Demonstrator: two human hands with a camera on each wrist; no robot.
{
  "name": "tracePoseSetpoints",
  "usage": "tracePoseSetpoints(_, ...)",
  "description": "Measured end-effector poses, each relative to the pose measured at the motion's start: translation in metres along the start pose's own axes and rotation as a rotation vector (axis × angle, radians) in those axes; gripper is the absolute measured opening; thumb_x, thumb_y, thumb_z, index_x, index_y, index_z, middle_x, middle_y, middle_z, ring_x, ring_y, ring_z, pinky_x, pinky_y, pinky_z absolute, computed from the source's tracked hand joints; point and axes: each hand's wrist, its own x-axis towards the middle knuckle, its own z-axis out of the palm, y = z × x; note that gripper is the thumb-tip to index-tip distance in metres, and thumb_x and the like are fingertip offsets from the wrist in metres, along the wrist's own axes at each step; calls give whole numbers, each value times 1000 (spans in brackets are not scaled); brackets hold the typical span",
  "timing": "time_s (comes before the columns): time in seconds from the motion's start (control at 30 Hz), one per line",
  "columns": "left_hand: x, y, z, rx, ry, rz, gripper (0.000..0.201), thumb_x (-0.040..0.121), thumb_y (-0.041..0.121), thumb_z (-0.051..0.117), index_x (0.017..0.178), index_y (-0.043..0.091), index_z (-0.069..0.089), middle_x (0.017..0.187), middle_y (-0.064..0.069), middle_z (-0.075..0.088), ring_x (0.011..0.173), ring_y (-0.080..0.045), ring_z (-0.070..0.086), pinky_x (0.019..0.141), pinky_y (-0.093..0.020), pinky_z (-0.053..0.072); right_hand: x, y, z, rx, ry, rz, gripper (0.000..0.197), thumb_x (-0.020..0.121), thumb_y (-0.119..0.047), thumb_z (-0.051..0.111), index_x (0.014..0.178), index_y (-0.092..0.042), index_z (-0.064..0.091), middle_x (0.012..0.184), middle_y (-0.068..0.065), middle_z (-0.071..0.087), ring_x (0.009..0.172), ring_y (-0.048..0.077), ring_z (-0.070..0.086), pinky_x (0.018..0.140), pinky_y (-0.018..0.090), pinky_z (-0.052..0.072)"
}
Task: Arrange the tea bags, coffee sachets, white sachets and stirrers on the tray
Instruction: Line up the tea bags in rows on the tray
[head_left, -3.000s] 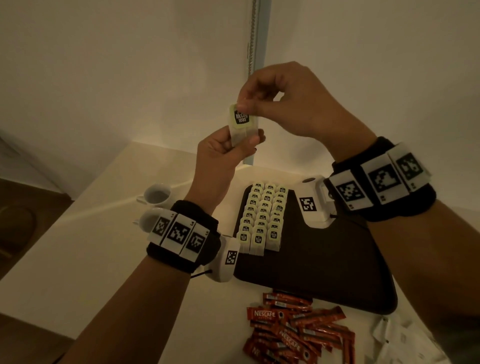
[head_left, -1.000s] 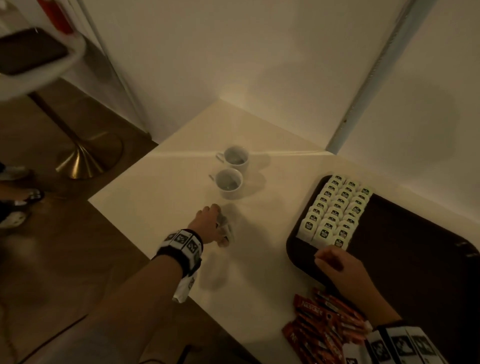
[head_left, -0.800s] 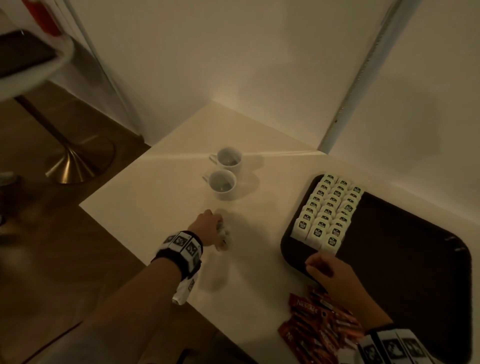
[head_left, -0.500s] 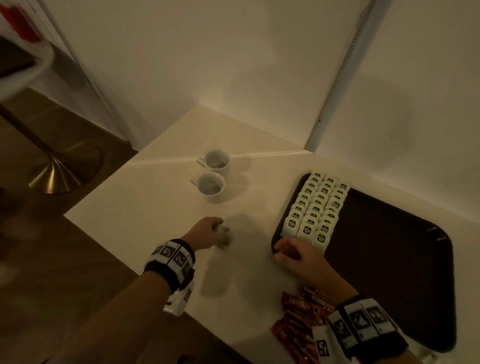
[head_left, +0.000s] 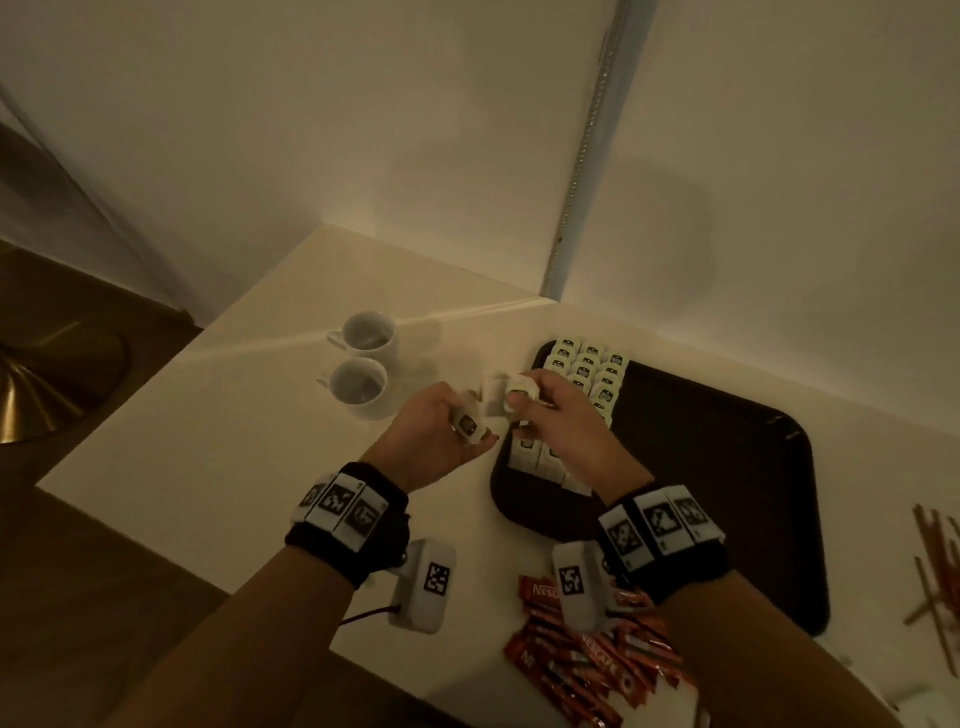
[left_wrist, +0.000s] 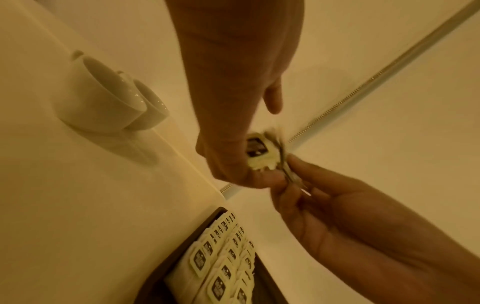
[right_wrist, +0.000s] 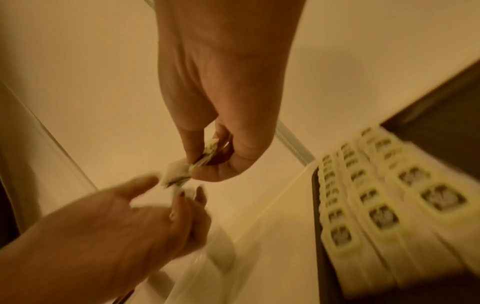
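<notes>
Pale yellow-white tea bag (head_left: 517, 391): held in the air between both hands, above the table (head_left: 249, 441) just left of the tray (head_left: 727, 493); its long axis cannot be told through the blur.
Left hand (head_left: 441, 431): fingers are curled round a labelled tea bag, whose printed tag (left_wrist: 257, 147) is seen against the palm.
Right hand (head_left: 561, 415): thumb and fingers are pinched on the tea bag's edge.
Tea bags on tray (head_left: 587, 374): laid in three overlapping rows at the tray's left end; nearer ones are hidden by the right hand.
Coffee sachets (head_left: 587, 660): heaped red on the table, partly covered by the right wrist.
Stirrers (head_left: 935, 571): cut off at the right edge.
Cups (head_left: 363, 364): two are set left of the hands.
</notes>
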Motion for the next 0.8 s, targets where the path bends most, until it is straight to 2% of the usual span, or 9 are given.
tracePoseSetpoints(0.1,2,-4,0,-7,-15,86,20,88,-4,39,76,9,47,72,-7,51,64,-16,58,77,-38,58,-2,-20,-21,-51,-20,-44,20,93,-10,54,112,-3,56,99,9,59,82,14,60,64,20,52)
tracePoseSetpoints(0.17,5,-6,2,71,7,135,12,93,1,45,93,9,54,90,-8,61,78,-16,63,77,-36,56,-4,-34,-31,-161,-84,-94,22,92,-11,56,113,-5,58,101,11,62,79,17,59,63,22,51)
tracePoseSetpoints(0.23,9,-8,7,104,-7,162,17,94,8,50,109,12,57,103,-5,65,91,-16,63,80,-31,52,-5,-46,-35,-290,-177,-128,21,89,-13,62,109,-10,60,97,8,67,72,17,58,60,23,50)
tracePoseSetpoints(0.3,7,-8,14,65,-77,137,16,92,13,52,108,12,57,105,-5,66,93,-18,63,77,-28,54,-5,-53,-36,-377,-228,-128,23,84,-15,68,105,-14,59,92,5,70,64,16,58,56,22,48)
tracePoseSetpoints(0.4,1,-8,24,9,-211,70,22,88,12,48,106,7,59,102,-7,66,89,-17,63,75,-26,56,0,-53,-35,-453,-196,-152,26,77,-16,75,96,-15,58,87,4,71,72,36,64,64,41,52)
tracePoseSetpoints(0.47,-4,-5,26,6,-297,18,33,84,0,39,111,4,58,103,-10,65,90,-20,63,80,-28,55,1,-52,-37,-479,-178,-175,26,74,-15,77,92,-16,58,85,3,69,75,35,65,70,46,54)
tracePoseSetpoints(0.57,-9,0,28,-10,-419,-75,53,67,8,48,119,0,52,111,-16,58,100,-26,58,93,-36,48,3,-52,-39,-510,-178,-201,27,71,-13,80,92,-18,63,83,0,61,66,17,60,66,37,53)
tracePoseSetpoints(0.67,-11,0,38,9,-415,-114,42,88,18,37,123,1,50,114,-16,57,101,-27,58,96,-35,45,6,-49,-38,-516,-176,-198,26,72,-11,79,95,-15,67,79,-5,60,64,12,59,63,21,51)
tracePoseSetpoints(0.8,-9,-5,45,35,-329,-104,41,101,30,35,128,6,54,116,-15,64,95,-28,67,87,-35,56,10,-41,-40,-478,-103,-206,24,71,-7,79,90,-13,65,83,6,64,68,10,60,66,21,52)
